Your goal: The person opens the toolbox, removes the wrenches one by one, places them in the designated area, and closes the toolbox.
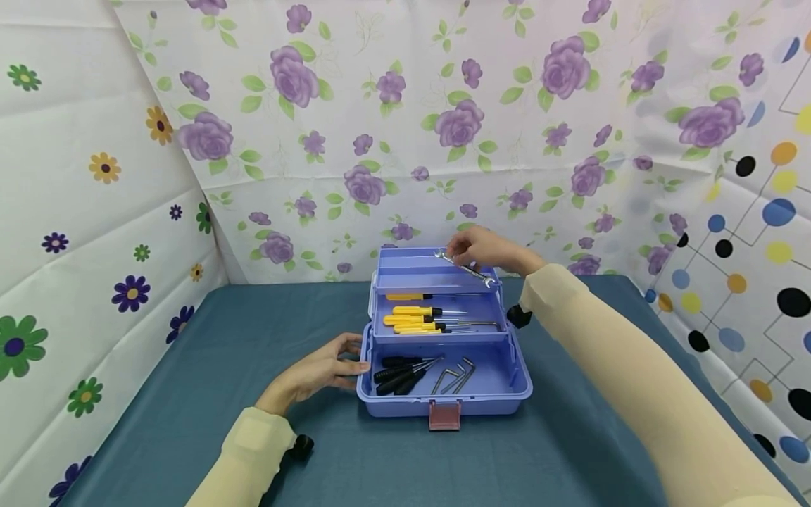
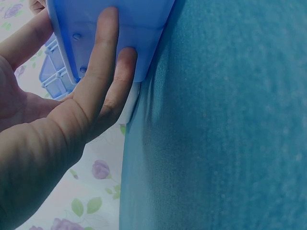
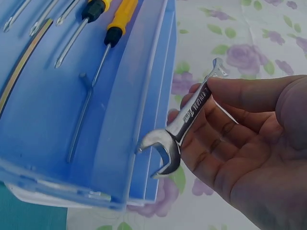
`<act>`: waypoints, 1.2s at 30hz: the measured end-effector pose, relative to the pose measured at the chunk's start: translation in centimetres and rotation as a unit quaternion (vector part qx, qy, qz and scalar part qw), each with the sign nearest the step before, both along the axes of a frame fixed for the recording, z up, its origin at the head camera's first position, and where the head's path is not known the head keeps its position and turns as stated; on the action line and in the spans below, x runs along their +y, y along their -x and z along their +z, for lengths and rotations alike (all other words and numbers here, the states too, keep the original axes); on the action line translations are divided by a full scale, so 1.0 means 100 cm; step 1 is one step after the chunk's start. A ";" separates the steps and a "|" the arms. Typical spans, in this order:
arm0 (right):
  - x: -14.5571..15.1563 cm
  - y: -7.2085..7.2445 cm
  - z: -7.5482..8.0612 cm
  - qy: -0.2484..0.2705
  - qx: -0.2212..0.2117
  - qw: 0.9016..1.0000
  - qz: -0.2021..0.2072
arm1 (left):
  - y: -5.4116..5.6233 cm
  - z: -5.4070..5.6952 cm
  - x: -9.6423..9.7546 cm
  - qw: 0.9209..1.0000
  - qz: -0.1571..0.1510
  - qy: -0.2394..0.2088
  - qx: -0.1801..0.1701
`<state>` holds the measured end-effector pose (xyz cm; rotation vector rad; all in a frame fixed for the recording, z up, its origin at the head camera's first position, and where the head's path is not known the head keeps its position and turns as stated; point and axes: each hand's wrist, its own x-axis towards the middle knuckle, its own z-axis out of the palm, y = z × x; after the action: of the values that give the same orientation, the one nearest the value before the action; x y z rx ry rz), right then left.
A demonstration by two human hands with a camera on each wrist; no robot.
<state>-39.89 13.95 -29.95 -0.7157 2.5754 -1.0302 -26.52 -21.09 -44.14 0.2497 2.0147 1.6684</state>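
A blue toolbox stands open on the table, with stepped trays at its back. My left hand rests on its left side; in the left wrist view, fairly straight fingers touch the outer wall while the thumb meets the rim. My right hand pinches a shiny double open-end wrench between thumb and fingers, above the topmost tray. The middle tray holds several yellow-handled screwdrivers. Black-handled screwdrivers and hex keys lie in the bottom compartment.
A dark teal cloth covers the table. Flowered sheets hang behind and to the left, and a dotted sheet hangs at the right. The toolbox's reddish latch hangs down at the front.
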 end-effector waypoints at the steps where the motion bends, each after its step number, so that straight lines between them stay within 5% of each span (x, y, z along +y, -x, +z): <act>1: 0.002 0.000 0.000 0.000 -0.003 1.000 -0.002 | 0.000 0.000 0.000 1.000 0.000 0.000 0.000; 25: 0.073 0.004 0.000 0.025 -0.020 0.998 -0.053 | 0.000 0.002 0.002 1.000 0.001 0.002 0.001; 36: 0.110 0.012 -0.016 0.006 -0.044 0.994 -0.096 | -0.001 0.001 0.001 1.000 0.001 0.004 0.001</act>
<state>-41.13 24.99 -31.56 -0.4211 2.6007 -1.1079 -26.46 -21.03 -44.05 0.2474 2.0232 1.6611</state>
